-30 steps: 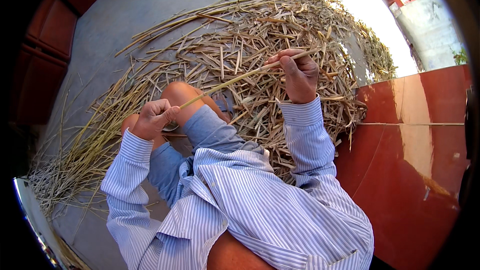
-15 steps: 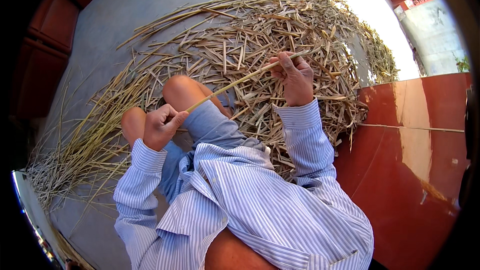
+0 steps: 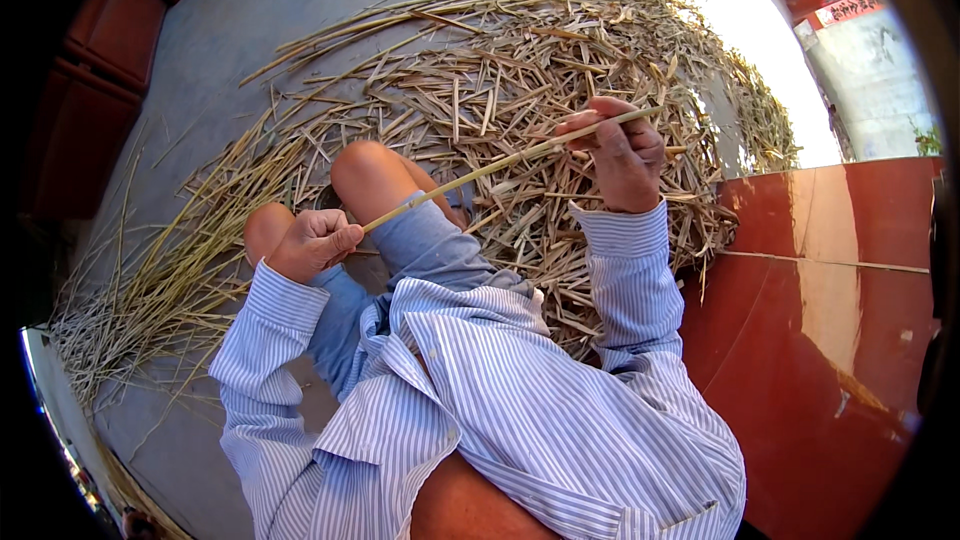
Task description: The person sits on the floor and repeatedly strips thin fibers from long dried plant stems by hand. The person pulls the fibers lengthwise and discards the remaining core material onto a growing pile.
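A long, thin, pale yellow-green stalk [image 3: 470,176] stretches slantwise across my lap between my hands. My left hand [image 3: 315,244] pinches its lower end between thumb and fingers, just over the left knee. Near the other end, my right hand [image 3: 628,152] has the stalk between thumb and fingers, with a loose-looking grip. The stalk's tip pokes out a little past the right hand. Beneath the right hand lies a heap of dry, broken husks and leaf pieces [image 3: 510,80].
Long uncut-looking stalks [image 3: 170,270] are strewn on the grey floor [image 3: 250,10] at the left. A glossy red panel [image 3: 770,340] stands close on my right. Dark red box-like furniture [image 3: 115,35] is at the far left. Bright sunlight falls at the back right.
My right hand has shifted to the right and its fingers look looser on the stalk. My left hand has drawn slightly left, still pinching the lower end.
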